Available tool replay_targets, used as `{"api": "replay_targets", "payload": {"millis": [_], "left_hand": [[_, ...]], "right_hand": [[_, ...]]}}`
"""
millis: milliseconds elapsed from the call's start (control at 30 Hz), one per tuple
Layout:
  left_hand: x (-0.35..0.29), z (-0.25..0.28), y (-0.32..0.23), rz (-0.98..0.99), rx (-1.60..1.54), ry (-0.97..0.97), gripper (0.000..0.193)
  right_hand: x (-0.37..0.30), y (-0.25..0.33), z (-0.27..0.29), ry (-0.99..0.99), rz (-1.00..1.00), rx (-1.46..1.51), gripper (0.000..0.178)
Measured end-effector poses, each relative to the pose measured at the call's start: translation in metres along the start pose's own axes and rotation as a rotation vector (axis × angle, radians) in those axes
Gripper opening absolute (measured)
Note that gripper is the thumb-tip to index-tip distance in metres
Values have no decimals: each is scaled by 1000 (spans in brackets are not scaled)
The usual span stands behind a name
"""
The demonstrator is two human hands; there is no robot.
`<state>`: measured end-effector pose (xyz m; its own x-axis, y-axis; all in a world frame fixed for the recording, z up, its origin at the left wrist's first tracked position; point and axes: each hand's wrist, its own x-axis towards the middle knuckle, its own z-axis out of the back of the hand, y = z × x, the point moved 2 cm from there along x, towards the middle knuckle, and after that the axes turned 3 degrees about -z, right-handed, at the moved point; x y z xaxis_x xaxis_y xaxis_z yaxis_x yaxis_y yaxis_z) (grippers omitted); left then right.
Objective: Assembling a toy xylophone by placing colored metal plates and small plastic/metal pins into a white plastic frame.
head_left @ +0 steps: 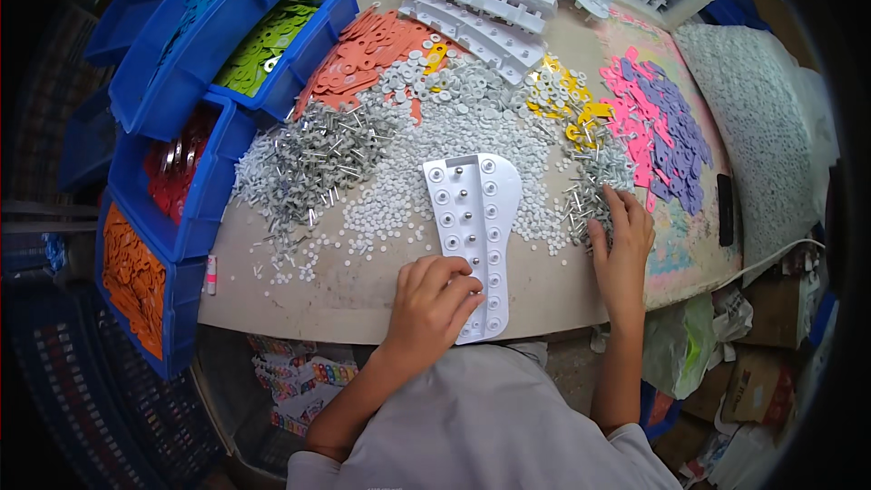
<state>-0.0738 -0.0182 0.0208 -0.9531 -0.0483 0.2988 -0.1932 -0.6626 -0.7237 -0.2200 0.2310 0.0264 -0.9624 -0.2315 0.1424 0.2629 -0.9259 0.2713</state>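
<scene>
Now left hand (431,298) grip curled on white jig plate (472,209); right hand (621,240) splayed, apparently empty, on pins (594,191).

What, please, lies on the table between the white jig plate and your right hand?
In the head view, small white washers and a few metal pins lie between the white jig plate and right hand.
</scene>
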Motion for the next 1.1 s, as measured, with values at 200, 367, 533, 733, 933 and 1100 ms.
{"api": "replay_targets", "payload": {"millis": [200, 367, 533, 733, 933, 1100], "left_hand": [[-3, -2, -1, -81, 44, 4, 15], [-5, 1, -1, -99, 57, 19, 16], [-8, 2, -2, -131, 75, 53, 16], [-6, 11, -9, -168, 121, 70, 17], [-6, 15, -4, -145, 126, 76, 17], [-6, 10, -5, -207, 208, 70, 18]], "right_hand": [[3, 2, -3, -117, 19, 46, 29], [7, 1, -5, -160, 56, 67, 21], [9, 0, -5, -129, 53, 99, 21], [10, -1, -6, -160, 41, 165, 20], [6, 1, 4, -213, -116, 394, 14], [-2, 5, 8, -231, -59, 535, 15]]}}
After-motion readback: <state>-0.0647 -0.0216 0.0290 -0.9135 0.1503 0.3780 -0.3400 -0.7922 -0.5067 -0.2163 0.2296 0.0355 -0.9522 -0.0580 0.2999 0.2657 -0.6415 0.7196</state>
